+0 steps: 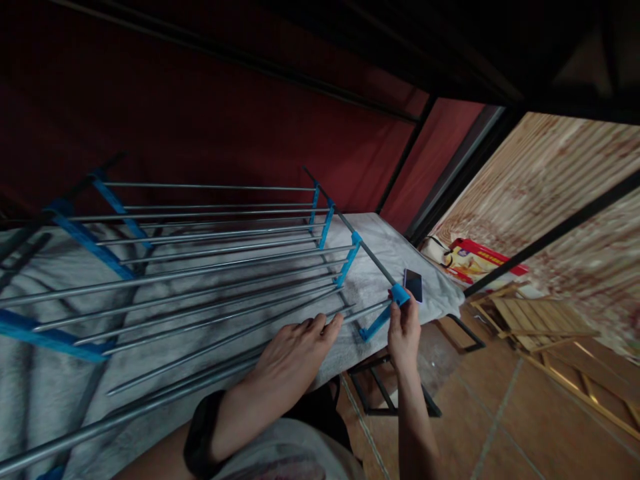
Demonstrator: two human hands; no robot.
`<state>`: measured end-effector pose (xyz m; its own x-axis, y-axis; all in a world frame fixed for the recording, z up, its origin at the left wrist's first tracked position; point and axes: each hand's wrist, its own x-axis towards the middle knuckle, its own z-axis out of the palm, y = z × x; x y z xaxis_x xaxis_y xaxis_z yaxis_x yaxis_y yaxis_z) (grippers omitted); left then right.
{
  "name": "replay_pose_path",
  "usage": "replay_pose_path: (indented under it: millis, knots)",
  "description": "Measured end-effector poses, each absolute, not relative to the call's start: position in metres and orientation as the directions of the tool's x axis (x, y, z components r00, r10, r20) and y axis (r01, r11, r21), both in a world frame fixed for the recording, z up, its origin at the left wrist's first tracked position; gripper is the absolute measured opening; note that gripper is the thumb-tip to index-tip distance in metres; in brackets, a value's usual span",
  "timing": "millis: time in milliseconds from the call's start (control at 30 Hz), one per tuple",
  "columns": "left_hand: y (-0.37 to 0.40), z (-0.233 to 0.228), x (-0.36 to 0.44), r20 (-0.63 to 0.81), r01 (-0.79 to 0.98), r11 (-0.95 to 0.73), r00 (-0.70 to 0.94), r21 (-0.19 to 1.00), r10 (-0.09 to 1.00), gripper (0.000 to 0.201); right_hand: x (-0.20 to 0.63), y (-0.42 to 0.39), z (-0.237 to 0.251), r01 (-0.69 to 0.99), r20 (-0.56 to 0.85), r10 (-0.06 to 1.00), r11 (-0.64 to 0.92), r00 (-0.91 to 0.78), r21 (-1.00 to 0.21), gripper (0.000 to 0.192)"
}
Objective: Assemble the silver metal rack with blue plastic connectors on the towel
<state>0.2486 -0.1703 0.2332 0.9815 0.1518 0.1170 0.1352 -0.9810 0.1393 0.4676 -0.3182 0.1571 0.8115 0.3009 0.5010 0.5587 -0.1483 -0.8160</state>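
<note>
Metal rack [215, 269] lies along grey blanket [373, 230]. At its front edge, I see left hand [306, 350] curled over a rod [370, 311]; right hand [406, 328] pinching blue bracket [401, 293] at rod's end. Phone [413, 285] near front right corner.

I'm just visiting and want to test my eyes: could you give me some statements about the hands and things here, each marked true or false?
1. The right hand touches a blue bracket. True.
2. The wristband is on the right arm. False: the black wristband is on the left arm.
3. The phone lies on the grey cloth. True.
4. The phone is nearer the left hand than the right. False: the right hand is nearer; the left hand is over the rods.
5. The wall behind the rods is red. True.
</note>
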Motion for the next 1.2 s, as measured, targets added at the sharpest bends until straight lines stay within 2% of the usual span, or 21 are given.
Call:
replay_pose_path:
  millis: [200,467,1200]
  knots:
    - [-0.169,0.226,0.244,0.186,0.106,-0.986,0.974,0.128,0.129,0.09,0.472,-0.323,0.153,0.572,0.492,0.371,-0.142,0.787,-0.808,0.046]
    - [-0.17,0.234,0.242,0.159,0.116,-0.986,0.978,0.12,0.134,0.088,0.468,-0.318,0.151,0.556,0.503,0.317,-0.103,0.804,-0.824,0.042]
    - [-0.164,0.213,0.24,0.152,0.095,-0.989,0.982,0.115,0.112,0.096,0.468,-0.316,0.148,0.559,0.514,0.31,-0.073,0.8,-0.826,0.04]
